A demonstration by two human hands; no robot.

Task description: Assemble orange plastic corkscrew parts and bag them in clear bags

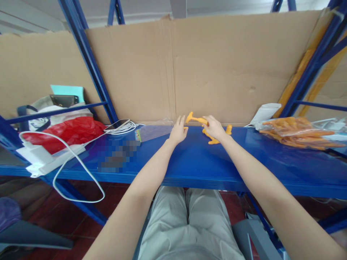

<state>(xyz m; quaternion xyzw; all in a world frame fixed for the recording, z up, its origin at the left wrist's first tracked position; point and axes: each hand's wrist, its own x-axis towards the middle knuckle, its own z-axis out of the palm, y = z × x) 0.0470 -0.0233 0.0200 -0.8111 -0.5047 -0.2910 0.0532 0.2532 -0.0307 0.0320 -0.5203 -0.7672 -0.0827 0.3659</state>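
Observation:
My right hand (214,126) is closed around one end of an orange plastic piece (196,118) with a T-shaped end, which points left above the blue shelf. Below that hand, more orange plastic parts (214,141) lie on the surface, partly covered by my fingers and wrist. One rounded orange end (229,129) sticks out to the right of the wrist. My left hand (178,131) has its fingers stretched forward at the edge of a clear plastic bag (155,131). A small orange bit (185,128) shows beside its thumb; the rest of it is hidden.
Cardboard (217,68) stands behind the blue shelf (195,166). At left are a white power strip (56,160), a coiled white cable (124,127), a red bag (73,133) and a pixelated object (119,157). Bagged orange parts (295,131) lie at right.

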